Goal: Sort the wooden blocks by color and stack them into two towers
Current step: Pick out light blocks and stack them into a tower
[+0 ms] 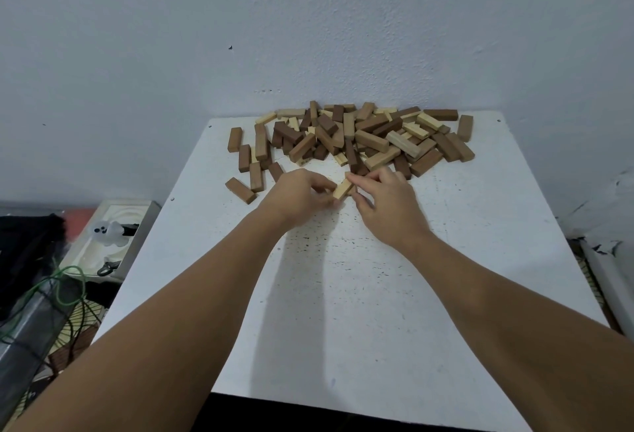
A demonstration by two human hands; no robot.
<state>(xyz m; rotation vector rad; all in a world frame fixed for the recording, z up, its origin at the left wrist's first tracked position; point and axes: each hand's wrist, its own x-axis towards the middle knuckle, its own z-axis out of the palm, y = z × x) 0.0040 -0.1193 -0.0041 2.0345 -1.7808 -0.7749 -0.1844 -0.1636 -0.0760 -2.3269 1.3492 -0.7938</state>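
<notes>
Both hands meet over a pale block [343, 189] at the near edge of the pile of wooden blocks [356, 138] on the white table [343, 294] — left hand [298, 196] and right hand [387, 205] each pinching it. Smooth, rectangular, light and dark pieces lie jumbled; setting the first block flat and square should steady 1 of the 2 towers.

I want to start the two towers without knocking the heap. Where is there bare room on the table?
The near half of the table, between the forearms and toward its front edge, is bare. So is the right side below the pile. Crowded: the far edge by the wall, and the far left where loose brown blocks lie. Left hand and right hand hold a pale block.
</notes>
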